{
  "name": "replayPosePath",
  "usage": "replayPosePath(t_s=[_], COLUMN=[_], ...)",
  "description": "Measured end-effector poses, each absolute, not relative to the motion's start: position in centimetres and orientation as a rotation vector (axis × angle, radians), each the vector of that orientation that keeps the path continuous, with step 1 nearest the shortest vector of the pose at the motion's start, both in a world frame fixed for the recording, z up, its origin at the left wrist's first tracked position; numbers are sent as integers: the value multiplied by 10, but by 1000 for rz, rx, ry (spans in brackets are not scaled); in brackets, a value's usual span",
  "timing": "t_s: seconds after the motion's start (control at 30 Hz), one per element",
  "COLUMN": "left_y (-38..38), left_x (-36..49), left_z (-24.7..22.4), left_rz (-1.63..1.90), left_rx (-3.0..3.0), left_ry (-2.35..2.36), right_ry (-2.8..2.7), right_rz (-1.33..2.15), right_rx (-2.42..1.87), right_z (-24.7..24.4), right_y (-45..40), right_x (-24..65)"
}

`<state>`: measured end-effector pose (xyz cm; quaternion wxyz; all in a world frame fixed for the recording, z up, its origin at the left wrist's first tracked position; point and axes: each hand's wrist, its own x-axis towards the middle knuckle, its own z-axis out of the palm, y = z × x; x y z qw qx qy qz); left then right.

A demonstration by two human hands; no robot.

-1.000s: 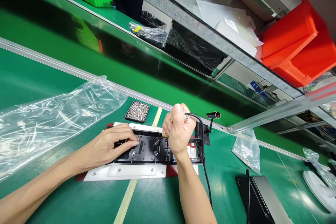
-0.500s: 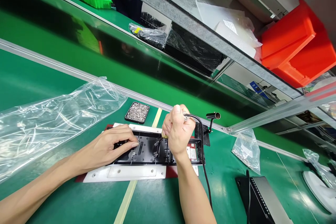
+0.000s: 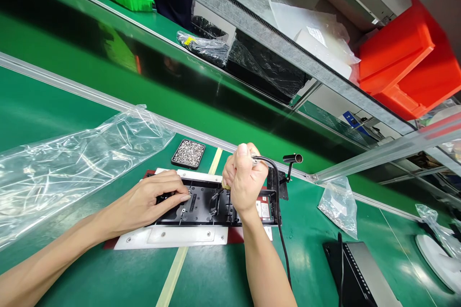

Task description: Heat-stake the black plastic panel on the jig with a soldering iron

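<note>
Gripping a corded tool, the right hand could scratch the black case by slipping. The curled left hand touches the case; its grip can't be seen.

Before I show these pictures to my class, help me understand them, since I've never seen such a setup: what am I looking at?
There is no robot here, just a person's two bare hands. Every picture comes from one camera worn on that person's head, looking forward and down. The left hand rests on a long black plastic part; whether it holds anything is hidden. The right hand grips a tool with a black cord. Beneath the part is a white holder. On the green table also lie a small tray of tiny pieces and clear plastic.
</note>
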<state>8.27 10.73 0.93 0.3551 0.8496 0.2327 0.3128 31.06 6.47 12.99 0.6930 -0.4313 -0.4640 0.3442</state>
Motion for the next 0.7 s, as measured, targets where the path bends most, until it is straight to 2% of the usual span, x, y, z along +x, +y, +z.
replayPosePath(t_s=[0.7], left_y=[106], left_x=[82], left_z=[8], left_rz=[820], left_rx=[2205], left_ry=[591], right_ry=[-1034], right_rz=[767], right_rx=[-939], right_z=[130], right_y=[65], right_x=[310])
